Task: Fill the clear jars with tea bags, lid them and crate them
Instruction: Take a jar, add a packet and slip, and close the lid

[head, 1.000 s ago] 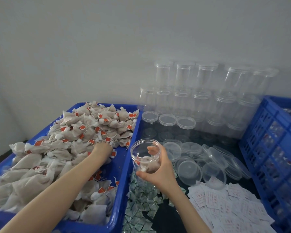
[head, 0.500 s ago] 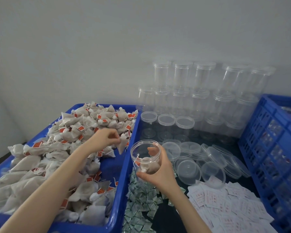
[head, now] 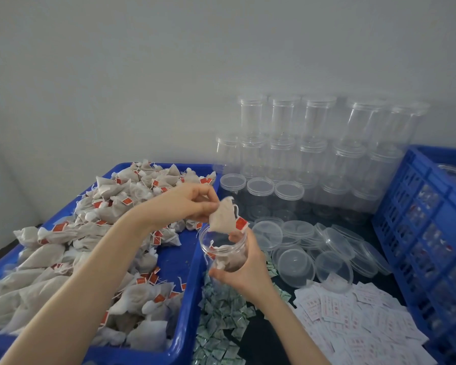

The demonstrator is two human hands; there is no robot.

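My right hand (head: 244, 270) grips a clear jar (head: 223, 250) tilted toward me, with a few tea bags inside. My left hand (head: 188, 202) pinches one tea bag (head: 223, 217) with a red tag and holds it just above the jar's mouth. A blue tub (head: 187, 262) at the left is heaped with tea bags (head: 71, 248). Empty clear jars (head: 313, 154) are stacked against the wall, and loose clear lids (head: 313, 248) lie in front of them. A blue crate (head: 429, 233) stands at the right.
Small green packets (head: 221, 320) lie scattered below the held jar. White paper labels with red print (head: 358, 317) cover the dark table at the lower right. A pale wall closes off the back.
My left hand lifted out of the tea bag heap with one bag pinched and carried it right, to the mouth of the jar. The right hand kept the jar in place.
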